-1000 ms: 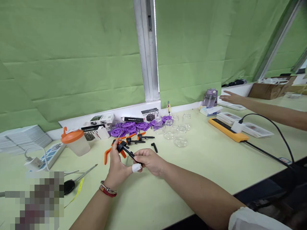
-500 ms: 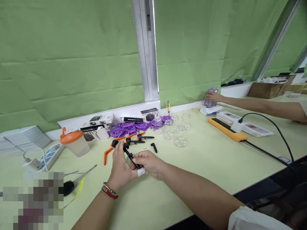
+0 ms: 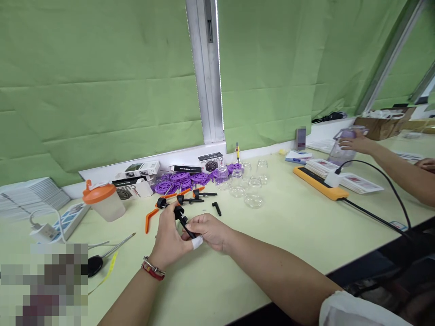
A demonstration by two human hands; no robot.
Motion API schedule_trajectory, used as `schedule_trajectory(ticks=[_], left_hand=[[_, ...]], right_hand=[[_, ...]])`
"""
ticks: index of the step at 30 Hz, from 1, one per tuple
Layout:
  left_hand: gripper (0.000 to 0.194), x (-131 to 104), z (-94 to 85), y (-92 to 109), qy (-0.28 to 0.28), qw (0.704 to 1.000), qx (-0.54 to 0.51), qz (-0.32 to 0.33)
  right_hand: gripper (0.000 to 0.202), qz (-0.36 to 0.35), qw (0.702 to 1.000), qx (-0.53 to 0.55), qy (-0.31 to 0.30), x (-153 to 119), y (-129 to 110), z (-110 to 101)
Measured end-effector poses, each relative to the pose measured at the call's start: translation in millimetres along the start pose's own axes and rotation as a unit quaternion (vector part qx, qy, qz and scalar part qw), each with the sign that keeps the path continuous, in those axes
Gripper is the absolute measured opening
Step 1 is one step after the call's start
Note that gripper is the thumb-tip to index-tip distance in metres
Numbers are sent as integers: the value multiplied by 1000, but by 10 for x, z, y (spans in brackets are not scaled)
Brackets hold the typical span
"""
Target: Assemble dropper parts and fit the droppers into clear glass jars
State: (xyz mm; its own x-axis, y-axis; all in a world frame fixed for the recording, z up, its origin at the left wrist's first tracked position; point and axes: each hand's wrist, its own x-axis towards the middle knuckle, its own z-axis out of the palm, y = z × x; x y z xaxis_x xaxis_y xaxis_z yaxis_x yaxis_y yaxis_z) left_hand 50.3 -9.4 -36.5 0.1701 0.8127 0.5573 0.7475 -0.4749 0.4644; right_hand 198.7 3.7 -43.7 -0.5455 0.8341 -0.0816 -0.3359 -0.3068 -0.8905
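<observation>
Between my two hands is a black plastic part [image 3: 182, 219] with a round head and a slim stem, tilted down to the right. My left hand [image 3: 170, 237], with white wrap on its thumb, is closed around it near the head. The fingers of my right hand [image 3: 210, 230] pinch the lower end of the stem; the fingertips are partly hidden. Just beyond lie similar black parts [image 3: 190, 200] and bent orange handles [image 3: 149, 219]. A small black L-shaped piece [image 3: 216, 208] rests on the table behind my right hand.
Purple plastic pieces [image 3: 180, 180] are piled at the back, near several clear jars [image 3: 253, 199] and a cup holder box [image 3: 211, 164]. To the left stand an orange-lidded cup [image 3: 108, 206] and a screwdriver [image 3: 118, 244]. A yellow power strip [image 3: 319, 184] and a co-worker's hand [image 3: 356, 142] are on the right.
The co-worker's hand has moved to the right with a purple-tinted clear container, uncovering a phone-like object by the wall. My hands keep their hold on the black part, almost unmoved.
</observation>
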Motion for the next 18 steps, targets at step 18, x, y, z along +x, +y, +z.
schedule_trajectory(ticks=[18], left_hand=[[98,-6,-124,21,-84,985,-123,-82]], right_hand=[[19,-73,883,-431,172,170,-158,-525]])
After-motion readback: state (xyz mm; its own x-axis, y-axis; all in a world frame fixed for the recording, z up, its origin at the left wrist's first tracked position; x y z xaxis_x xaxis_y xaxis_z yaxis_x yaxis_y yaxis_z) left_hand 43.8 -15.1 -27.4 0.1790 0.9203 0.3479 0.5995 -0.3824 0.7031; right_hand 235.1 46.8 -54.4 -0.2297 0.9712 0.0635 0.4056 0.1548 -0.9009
